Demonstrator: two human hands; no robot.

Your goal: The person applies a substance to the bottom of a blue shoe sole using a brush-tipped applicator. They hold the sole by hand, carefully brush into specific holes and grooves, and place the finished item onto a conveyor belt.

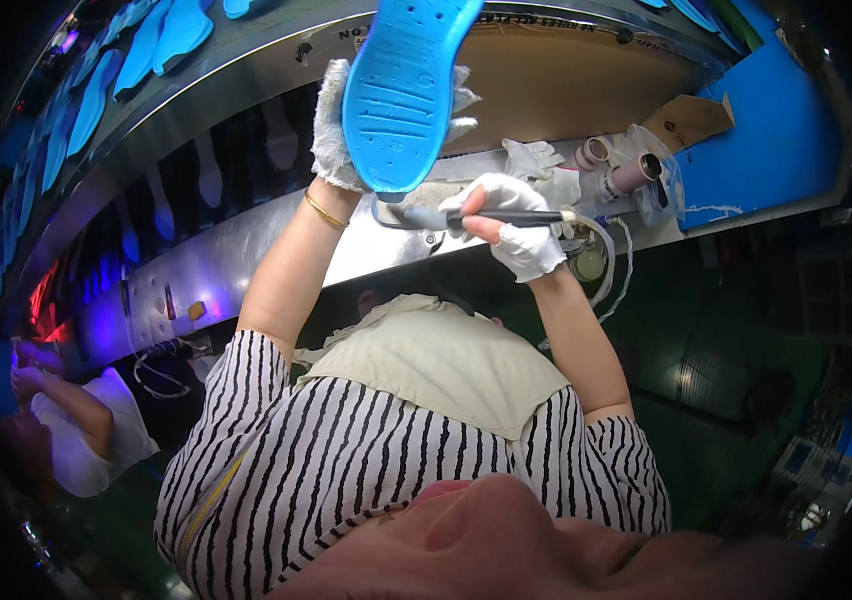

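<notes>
My gloved left hand [336,135] grips a blue shoe sole [399,112] by its edges, with fingertips showing at its right side. The sole hangs upright over the bench, its ribbed end with a small tab pointing down. Just below and to the right, my right hand [512,225], in a white glove with bare fingertips, holds a brush [508,218] with a black handle. A white tube runs from the handle's rear. The pale brush head [424,218] is near the sole's lower tip, over a shallow dish [388,214], mostly hidden.
White gloves [534,159], pink bottles [632,176] and a plastic bag stand right on the metal bench [276,240]. A cardboard box [583,82] lies behind. More blue soles [182,34] line the upper left rack. A co-worker [95,427] is at the lower left.
</notes>
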